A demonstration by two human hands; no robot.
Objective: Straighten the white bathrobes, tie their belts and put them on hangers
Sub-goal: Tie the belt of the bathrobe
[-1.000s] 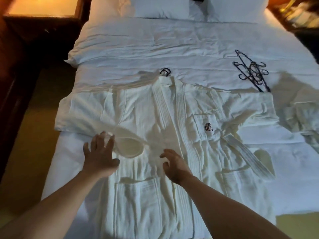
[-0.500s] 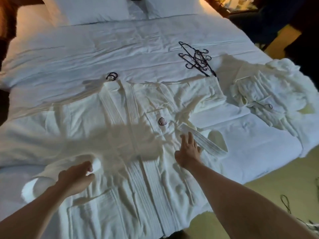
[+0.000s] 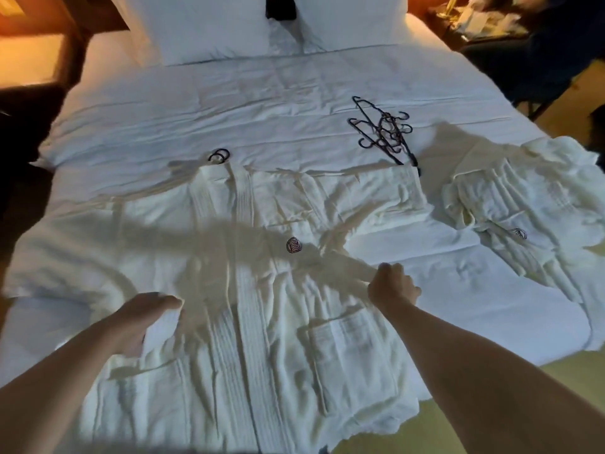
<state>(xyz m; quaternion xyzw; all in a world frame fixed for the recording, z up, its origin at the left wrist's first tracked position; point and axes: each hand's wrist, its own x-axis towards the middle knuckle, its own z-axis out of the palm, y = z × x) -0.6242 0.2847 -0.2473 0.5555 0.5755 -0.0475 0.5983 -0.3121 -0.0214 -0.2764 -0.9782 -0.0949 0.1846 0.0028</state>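
The bed (image 3: 294, 93) served as the work surface, wide and flat enough for a robe (image 3: 248, 290) to lie spread face-up across its near half, front panels closed and sleeves out to each side, which probably made the waist easy to reach for tying. A second robe (image 3: 510, 204) lay crumpled at the right edge, apparently waiting its turn. Spare hangers (image 3: 383, 132) sat in a loose pile beyond the spread robe's sleeve, close by for later, and a dark hook (image 3: 218, 156) poked out at the collar, suggesting a hanger was already inside.

The belt (image 3: 343, 263) ran across the waist. The right hand (image 3: 391, 285) had its fingers closed around one end of it, pulling it taut. The left hand (image 3: 144, 319) gripped cloth at the robe's left side, likely the other belt end, though blur hid the detail.

Compared with half a second earlier, the right hand, then flat and reaching toward the belt loop, had closed on it; the left hand had shifted inward. The view had also swung left.
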